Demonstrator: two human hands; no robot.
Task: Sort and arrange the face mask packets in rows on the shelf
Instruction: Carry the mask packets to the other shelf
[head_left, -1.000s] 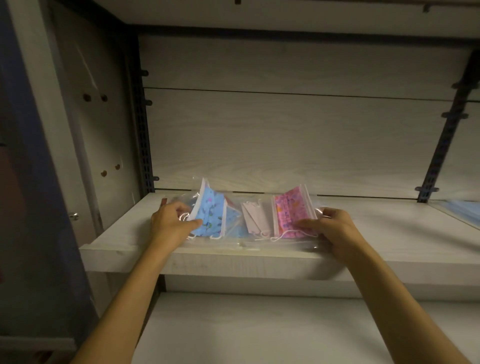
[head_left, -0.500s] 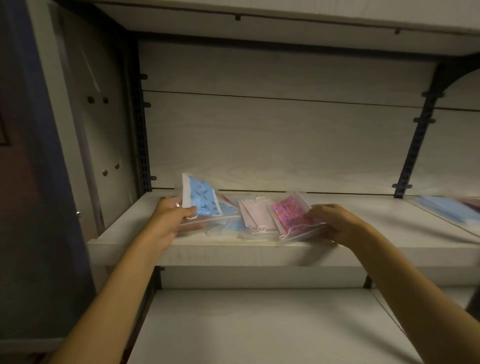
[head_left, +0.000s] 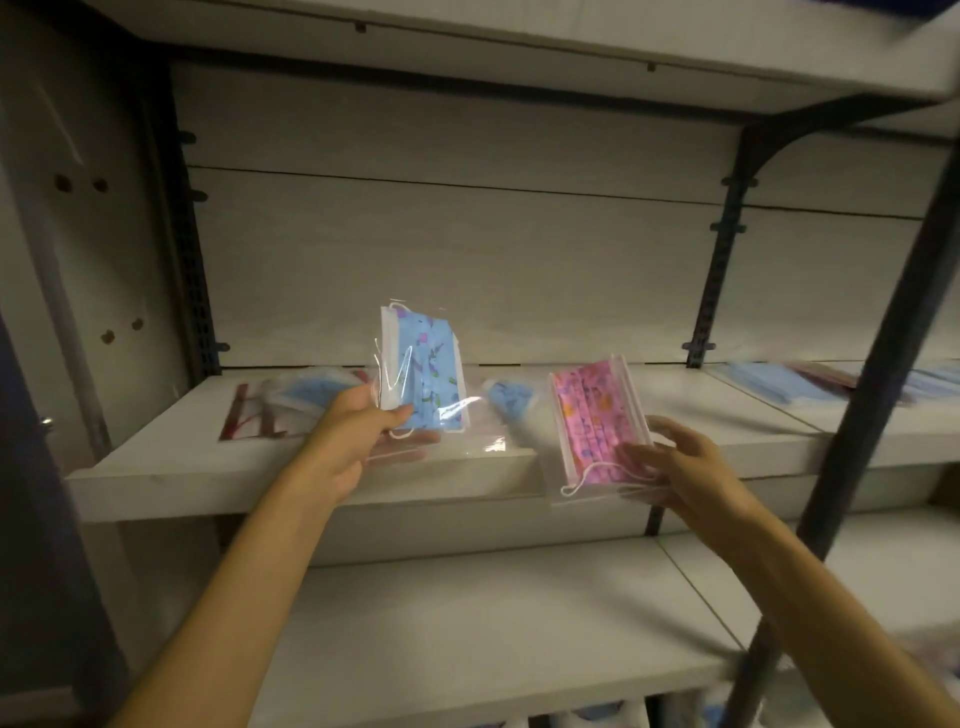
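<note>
Risk here is mostly slip and mix-up. Left hand (head_left: 358, 431) pinches the blue patterned mask packet (head_left: 423, 371) by its lower left corner, packet upright, above the front of the shelf (head_left: 291, 475). Right hand (head_left: 670, 457) is closed on the pink patterned mask packet (head_left: 597, 415), thumb over the front, fingers behind, packet tilted and hanging partly past the shelf front edge.

Failure modes, my read:
- Clear plastic sleeves look slick; the blue one is held at one corner only, so a quick swing could let it twist out and drop to the lower shelf (head_left: 467, 613).
- Pink packet's ear loop (head_left: 582, 480) dangles below the sleeve; could snag on the shelf edge when set down.
- Loose blue mask packet (head_left: 511, 397) lies on the shelf between the two held ones, another blue packet (head_left: 306, 389) over a red-printed one (head_left: 254, 418) behind the left hand. Setting new packets on these would skew the rows or mix colours.
- View is motion-blurred, so exact contact of fingers on the sleeves is hard to confirm.

More packets (head_left: 779, 382) sit on the shelf section well right of the pink one.
</note>
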